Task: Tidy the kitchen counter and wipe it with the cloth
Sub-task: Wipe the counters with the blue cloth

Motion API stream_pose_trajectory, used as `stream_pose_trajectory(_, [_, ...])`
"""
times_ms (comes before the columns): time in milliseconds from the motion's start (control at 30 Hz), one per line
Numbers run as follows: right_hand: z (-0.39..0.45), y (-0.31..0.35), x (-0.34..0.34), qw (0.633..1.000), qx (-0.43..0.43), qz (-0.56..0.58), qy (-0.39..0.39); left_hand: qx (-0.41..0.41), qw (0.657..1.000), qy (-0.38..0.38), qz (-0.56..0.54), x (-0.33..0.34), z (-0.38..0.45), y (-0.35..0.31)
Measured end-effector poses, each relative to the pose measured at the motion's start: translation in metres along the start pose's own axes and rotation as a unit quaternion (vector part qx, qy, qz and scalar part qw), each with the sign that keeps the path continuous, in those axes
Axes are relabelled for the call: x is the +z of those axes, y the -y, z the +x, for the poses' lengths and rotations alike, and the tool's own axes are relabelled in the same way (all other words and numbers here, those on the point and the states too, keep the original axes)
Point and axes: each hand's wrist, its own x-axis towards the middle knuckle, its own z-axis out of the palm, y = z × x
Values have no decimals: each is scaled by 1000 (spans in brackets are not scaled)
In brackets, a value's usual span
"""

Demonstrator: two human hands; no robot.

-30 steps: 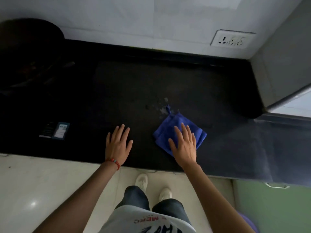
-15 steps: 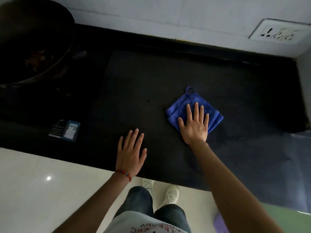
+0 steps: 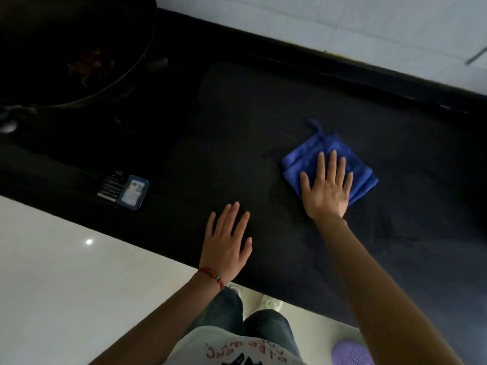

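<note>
A folded blue cloth [image 3: 361, 164] with a small hanging loop lies on the black kitchen counter [image 3: 263, 122], right of centre. My right hand [image 3: 326, 188] presses flat on top of it, fingers spread and pointing away from me; it covers the cloth's near part. My left hand [image 3: 228, 243] rests palm down on the bare counter near the front edge, fingers apart, holding nothing. A red bead bracelet circles the left wrist.
A large dark wok [image 3: 66, 48] with food scraps sits at the far left. A small blue-and-black packet [image 3: 123, 191] lies on the counter left of my left hand. White tiled wall runs behind; white floor and a purple slipper [image 3: 351, 354] lie below.
My right hand has slid the cloth away from the front edge, farther back on the counter. My left hand stays flat near the front edge. The view has shifted left, toward the wok.
</note>
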Motion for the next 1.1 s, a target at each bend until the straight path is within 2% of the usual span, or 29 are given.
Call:
stream_pose_trajectory(133, [-1,48,8,991,-126,-14,32,2,1000,-13,-10,2,0,2])
stream_pose_trajectory(233, [-25,25,10,979,-198,-30,35,5,1000,-19,-16,3,0,2])
stream_pose_trajectory(267, [-24,12,8,979,-197,-33,29,7,1000,-20,-17,3,1,2])
stream_pose_trajectory(333, [-3,-3,2,989,-145,-29,8,4,1000,-22,-21,4,0,2])
stream_pose_trajectory(400, [26,12,-3,998,-60,-12,3,4,999,-25,-24,5,1,3])
stream_pose_trajectory(467, [42,45,2,1000,-30,-3,4,6,999,-28,-29,6,0,3])
stream_pose_trajectory(567, [22,79,14,993,-114,1,18,6,999,-31,-21,5,0,2])
stream_pose_trajectory(667, [-12,53,15,980,-195,-23,43,6,999,-32,-12,4,1,3])
stream_pose_trajectory(733, [-11,19,8,980,-193,-33,25,7,999,-37,-15,5,1,2])
stream_pose_trajectory(800, [12,-4,0,991,-129,-23,-5,7,999,-34,-14,6,-1,2])
stream_pose_trajectory(900, [41,6,-5,1000,-26,3,-8,8,999,-32,-3,6,0,2])
stream_pose_trajectory(967, [26,25,2,999,-47,8,-16,8,999,-31,2,7,0,1])
stream_pose_trajectory(1100, [-46,7,14,984,-176,-19,29,2,999,-32,1,5,0,1])
